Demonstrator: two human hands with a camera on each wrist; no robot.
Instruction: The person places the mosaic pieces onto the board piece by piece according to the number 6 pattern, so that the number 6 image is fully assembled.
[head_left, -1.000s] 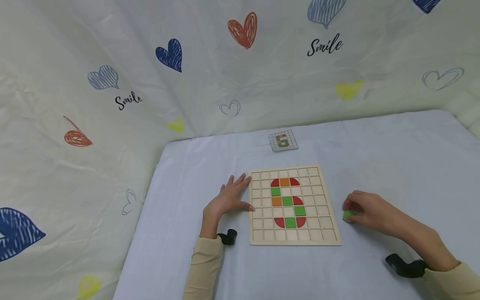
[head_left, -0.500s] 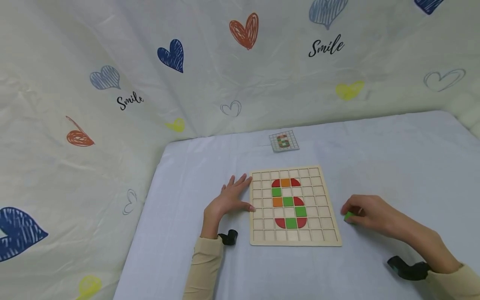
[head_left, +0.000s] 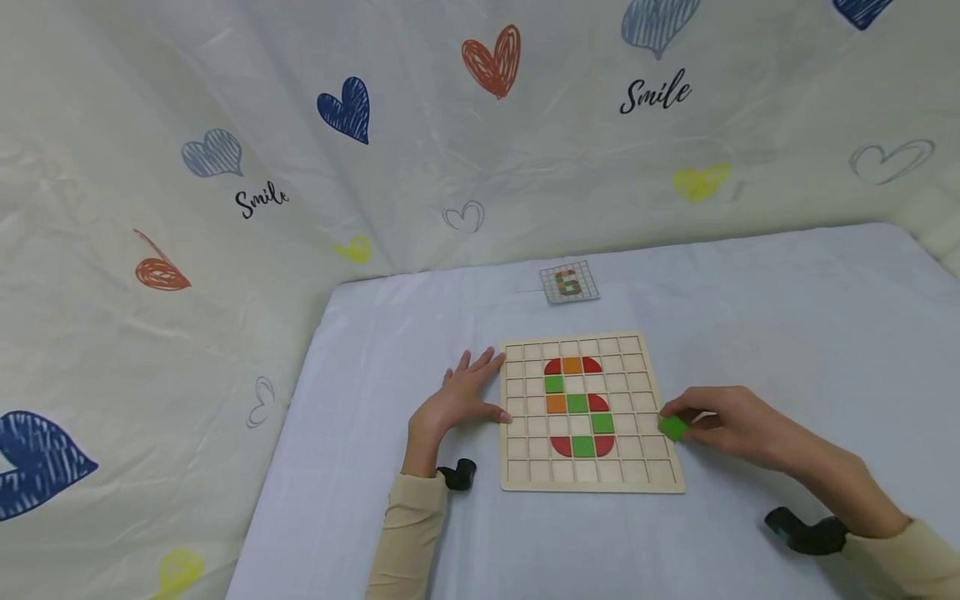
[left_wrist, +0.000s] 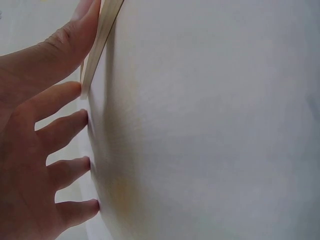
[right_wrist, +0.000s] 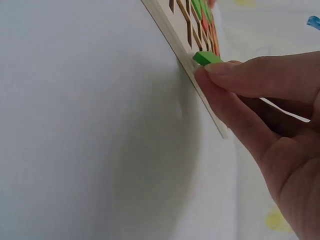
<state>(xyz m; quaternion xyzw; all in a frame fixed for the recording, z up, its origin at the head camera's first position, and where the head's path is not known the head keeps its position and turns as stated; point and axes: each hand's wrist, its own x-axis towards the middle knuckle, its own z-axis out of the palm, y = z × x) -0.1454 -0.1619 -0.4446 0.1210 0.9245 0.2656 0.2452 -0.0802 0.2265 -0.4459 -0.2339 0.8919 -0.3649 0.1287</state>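
My right hand (head_left: 738, 421) pinches a green square tile (head_left: 673, 427) between thumb and fingers at the right edge of a wooden grid board (head_left: 637, 472). The right wrist view shows the same green tile (right_wrist: 207, 58) at the fingertips, overlapping the board's rim. With fingers spread, my left hand (head_left: 459, 398) rests along the board's left edge, thumb on the rim. Red rounded tiles (head_left: 562, 447), green squares (head_left: 582, 447) and orange squares (head_left: 556, 403) lie in the board's cells in a curved, S-like figure. From the left wrist, the hand (left_wrist: 45, 125) touches the board's edge (left_wrist: 102, 45).
A small printed card (head_left: 570, 282) with a grid and coloured figure lies behind the board near the back edge of the white-covered table (head_left: 810, 317). Behind it hangs a backdrop (head_left: 570, 158) with hearts. Black wrist devices (head_left: 806, 532) sit near each cuff.
My right hand has moved left with the green tile, from the cloth beside the board to the board's right edge. The left hand stays where it was.
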